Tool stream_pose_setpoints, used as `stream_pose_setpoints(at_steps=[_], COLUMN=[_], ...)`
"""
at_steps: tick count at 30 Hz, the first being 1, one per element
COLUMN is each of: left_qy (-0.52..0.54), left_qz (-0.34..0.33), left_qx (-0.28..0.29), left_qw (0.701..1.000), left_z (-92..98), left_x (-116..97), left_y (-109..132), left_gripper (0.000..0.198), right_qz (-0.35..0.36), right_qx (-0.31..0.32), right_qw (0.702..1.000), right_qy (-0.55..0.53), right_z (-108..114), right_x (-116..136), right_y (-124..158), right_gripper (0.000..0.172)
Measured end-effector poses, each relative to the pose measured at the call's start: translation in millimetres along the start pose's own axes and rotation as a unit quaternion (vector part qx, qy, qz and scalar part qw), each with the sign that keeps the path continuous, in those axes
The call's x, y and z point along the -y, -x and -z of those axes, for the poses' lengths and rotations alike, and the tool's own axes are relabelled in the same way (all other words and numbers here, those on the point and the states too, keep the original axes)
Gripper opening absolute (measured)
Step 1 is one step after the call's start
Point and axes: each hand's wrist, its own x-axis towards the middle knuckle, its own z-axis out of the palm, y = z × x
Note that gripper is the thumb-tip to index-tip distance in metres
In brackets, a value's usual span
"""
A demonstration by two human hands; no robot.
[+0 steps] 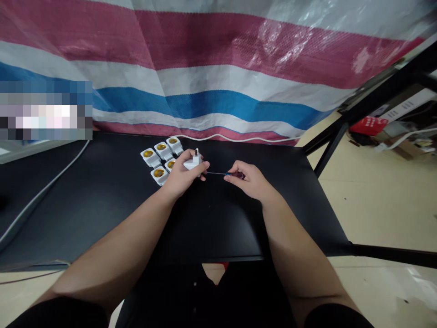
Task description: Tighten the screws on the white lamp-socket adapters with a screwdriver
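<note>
My left hand is closed around a white plug adapter, whose metal prongs point up. Between the fingers of my right hand is a screwdriver with a dark handle, lying level. Its thin shaft runs left to the adapter's side at my left fingertips; the tip itself is hidden there. Just left of my left hand several white lamp-socket pieces with brass-coloured round insides lie in two rows on the black table. My left fingers partly cover the nearest one.
A white cable runs along the table's back edge, before a striped plastic sheet. Another cable crosses the left side. Black metal frame bars stand at the right, with boxes and a red bag on the floor beyond.
</note>
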Motion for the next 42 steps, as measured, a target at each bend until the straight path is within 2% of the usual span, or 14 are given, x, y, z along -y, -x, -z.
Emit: stream_pose_setpoints(at_steps=[3,8,13,19,23,26,29,32,36,40,42], left_qy=[-0.015,-0.053,-0.1,-0.058,-0.045,-0.04,-0.037,-0.055,-0.113,-0.13,-0.144], left_qz=[-0.041,-0.076,-0.104,-0.029,0.024,0.048,0.016,-0.034,-0.089,-0.1,-0.094], left_qx=[0.008,0.038,0.034,0.011,-0.01,-0.014,-0.017,0.011,0.053,0.066,0.062], left_qw=[0.999,0.995,0.989,0.998,0.999,0.998,0.999,0.998,0.988,0.984,0.983], left_z=[0.3,2.7,3.2,-0.6,-3.5,-4.1,-2.7,0.1,3.1,2.9,1.7], left_x=[-1,-6,-11,-4,-3,-3,-2,-2,-5,-5,-4], left_y=[1,2,3,4,4,3,2,3,5,7,8], left_gripper=[0.039,0.04,0.039,0.04,0.042,0.041,0.039,0.039,0.039,0.039,0.04], right_qz=[-0.028,-0.034,-0.099,-0.02,0.026,0.042,0.006,-0.053,-0.125,-0.205,-0.2], right_qx=[0.014,0.048,0.099,0.067,0.016,-0.007,0.008,0.041,0.08,0.112,0.1], right_qw=[0.999,0.998,0.99,0.997,0.998,0.997,1.0,0.996,0.974,0.936,0.945], right_qy=[-0.005,0.026,-0.032,0.009,0.061,0.067,0.024,-0.05,-0.17,-0.263,-0.236], right_z=[0,0,-4,-4,-1,-1,-3,-5,-7,-7,-6], right_x=[2,4,-1,3,6,4,0,-3,-6,-6,-5], right_y=[-2,-4,-5,0,2,1,1,-1,-4,-5,-5], right_gripper=[0.036,0.046,0.055,0.031,0.026,0.028,0.035,0.041,0.044,0.044,0.04])
